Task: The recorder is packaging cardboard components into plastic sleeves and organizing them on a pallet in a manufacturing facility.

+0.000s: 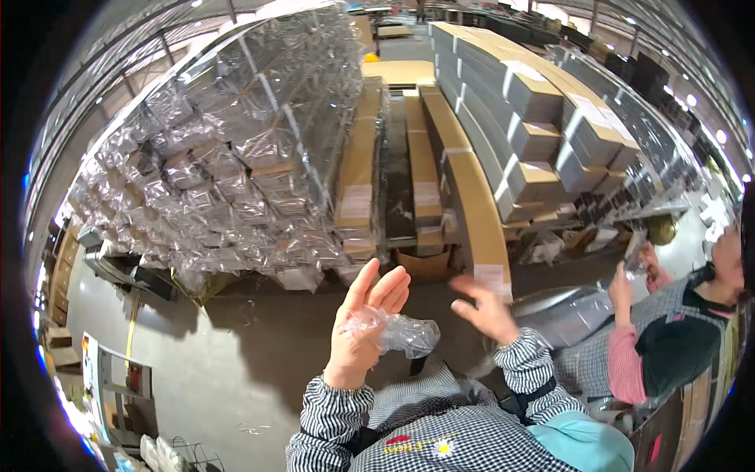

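My left hand (351,346) is raised in the middle, its fingers stretched upward. A crumpled piece of clear plastic film (410,337) lies across its palm and thumb and sticks out to the right; I cannot make out whether the thumb pins it. To the right, my right hand (489,315) is held out with its fingers apart, slightly blurred by motion and with nothing visible in it. It is near the front end of a long brown cardboard-topped bundle (480,212), which has a white label. Whether the fingertips touch the bundle cannot be told.
A tall stack of plastic-wrapped long packs (212,181) stands at left. Strapped grey bundles (535,134) are piled at right. Other long cartons (362,157) lie between them. A co-worker (668,346) at right handles clear plastic sheeting (566,315). A metal-framed cart (118,374) stands lower left.
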`<state>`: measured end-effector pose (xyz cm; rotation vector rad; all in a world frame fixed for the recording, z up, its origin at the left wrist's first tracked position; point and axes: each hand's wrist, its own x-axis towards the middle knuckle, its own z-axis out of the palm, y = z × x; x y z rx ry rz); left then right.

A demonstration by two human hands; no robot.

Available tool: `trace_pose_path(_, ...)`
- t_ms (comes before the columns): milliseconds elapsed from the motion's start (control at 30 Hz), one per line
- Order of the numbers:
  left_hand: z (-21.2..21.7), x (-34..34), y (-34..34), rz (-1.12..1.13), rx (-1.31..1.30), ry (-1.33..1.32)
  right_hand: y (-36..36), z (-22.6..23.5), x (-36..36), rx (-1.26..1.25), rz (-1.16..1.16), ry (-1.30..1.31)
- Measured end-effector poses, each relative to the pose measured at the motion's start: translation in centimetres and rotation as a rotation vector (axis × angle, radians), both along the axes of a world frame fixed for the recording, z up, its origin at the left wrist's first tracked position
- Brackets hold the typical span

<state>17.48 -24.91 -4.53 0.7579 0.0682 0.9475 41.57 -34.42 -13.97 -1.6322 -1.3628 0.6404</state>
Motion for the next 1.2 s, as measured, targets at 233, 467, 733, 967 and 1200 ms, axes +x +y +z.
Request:
trace_pose_path(233,-0.7,2.0,-3.2,0.07,0.155,0.17,-3.9,4.0,-6.7,0.593,-0.029,0.42)
trace_pose_path(467,-2.7,4.3,-4.4,0.131,0.355,0.583,-4.8,5.8,-3.1,0.402,-0.082,0.354)
trace_pose_path(733,-5.2,9.3,-5.6,0.148,0.087,0.483,-6.5,4.6,1.6,0.352,-0.319,0.446)
trace_pose_path(967,-9.1,13.5,-7.8,-0.003,-0.162,0.519,-7.7,0.7,3.9,0.415,0.237,1.25)
trace_pose_path(1200,-13.5,8.3,-3.9,-0.551,-0.241,0.21,-10.7,-1.0,11.1,0.163,0.435,0.786)
